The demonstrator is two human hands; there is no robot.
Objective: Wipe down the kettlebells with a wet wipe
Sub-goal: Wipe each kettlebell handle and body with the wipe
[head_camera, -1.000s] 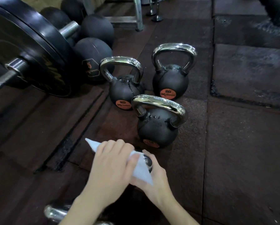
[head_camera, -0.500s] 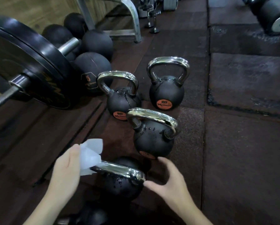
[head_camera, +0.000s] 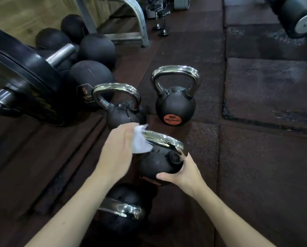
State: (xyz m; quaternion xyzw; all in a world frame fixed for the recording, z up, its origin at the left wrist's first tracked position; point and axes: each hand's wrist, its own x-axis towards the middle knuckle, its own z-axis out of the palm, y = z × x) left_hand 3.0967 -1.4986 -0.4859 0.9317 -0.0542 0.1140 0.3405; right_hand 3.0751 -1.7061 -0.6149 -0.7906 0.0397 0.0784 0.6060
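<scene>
a barbell plate (head_camera: 22,82) and medicine balls (head_camera: 90,75) line the left of a gym's rubber floor (head_camera: 256,175), where a person works through a cluster of four kettlebells. the left hand (head_camera: 117,150) pinches a white wipe (head_camera: 140,141) against the left end of a chrome handle (head_camera: 164,139), fingers curled round the cloth. that handle belongs to the middle bell (head_camera: 158,164), which stands just in front of two others, the left bell (head_camera: 122,111) and the far bell (head_camera: 176,104); a near bell (head_camera: 126,209) sits between the forearms. to the right, the right hand (head_camera: 183,172) cups the middle bell's body, fingers wrapped under its side to steady it. droplets speckle the handle and body (the wipe's work looks barely begun here). the step would go best with the wipe folded fully round the handle and drawn along to its right end in one pass, the right hand bracing the body so it cannot roll, then the body rubbed down to its base.
</scene>
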